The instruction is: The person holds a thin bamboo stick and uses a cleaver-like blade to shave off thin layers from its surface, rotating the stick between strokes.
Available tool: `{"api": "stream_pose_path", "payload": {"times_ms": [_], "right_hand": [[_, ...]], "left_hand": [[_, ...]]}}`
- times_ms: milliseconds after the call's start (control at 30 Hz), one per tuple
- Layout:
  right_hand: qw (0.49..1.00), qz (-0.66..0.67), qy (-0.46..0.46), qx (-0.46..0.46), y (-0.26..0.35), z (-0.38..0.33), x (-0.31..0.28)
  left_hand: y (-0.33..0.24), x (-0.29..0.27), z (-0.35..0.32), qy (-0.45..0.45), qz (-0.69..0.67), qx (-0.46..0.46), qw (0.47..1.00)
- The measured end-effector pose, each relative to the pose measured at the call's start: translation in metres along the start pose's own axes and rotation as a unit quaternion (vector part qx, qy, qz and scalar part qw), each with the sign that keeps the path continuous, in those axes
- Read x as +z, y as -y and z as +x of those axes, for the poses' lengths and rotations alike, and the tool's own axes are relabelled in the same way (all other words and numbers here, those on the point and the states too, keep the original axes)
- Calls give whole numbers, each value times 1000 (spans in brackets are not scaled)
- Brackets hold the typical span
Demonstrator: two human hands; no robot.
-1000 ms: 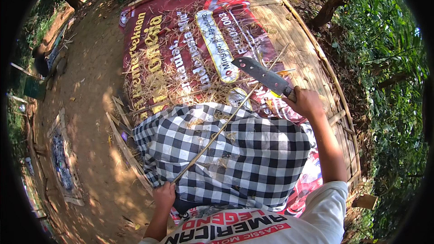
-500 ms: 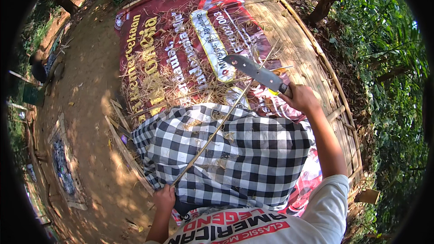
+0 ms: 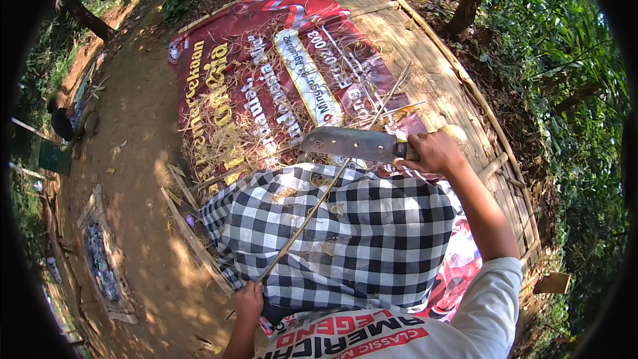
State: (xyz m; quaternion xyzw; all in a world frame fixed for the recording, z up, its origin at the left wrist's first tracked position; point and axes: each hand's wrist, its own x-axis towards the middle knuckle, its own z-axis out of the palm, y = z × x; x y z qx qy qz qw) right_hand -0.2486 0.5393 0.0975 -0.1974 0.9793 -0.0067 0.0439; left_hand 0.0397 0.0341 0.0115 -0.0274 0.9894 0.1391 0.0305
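Harsh daylight, dappled shade, heavy fisheye bend

Sun glares off the bamboo platform toward one o'clock; leaf shadows mottle the dirt ground at nine. Centre sharp; straight edges curve and darken into a black rim all round.

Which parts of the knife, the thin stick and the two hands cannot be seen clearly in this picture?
- Knife handle: head view, wrapped inside the right hand.
- Thin stick near end: head view, covered by the left hand.
- Stick's far tip: too thin to follow among the dry shavings on the red banner.
- Legs: hidden under the checked cloth.
- Person at the left edge: too small, bent by the fisheye.
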Motion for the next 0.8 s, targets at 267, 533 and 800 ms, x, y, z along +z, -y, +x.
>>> {"api": "stream_pose_path", "payload": {"times_ms": [267,533,800], "right_hand": [[980,18,-43,195,-30,-19,-19],[998,-18,-5,-65,31,-31,22],[981,28,-103,160,-116,-4,34]], "left_hand": [[9,6,4,8,-18,10,1000],[0,-1,4,22,6,-1,1000],[-2,-3,2,11,0,-3,1000]]}}
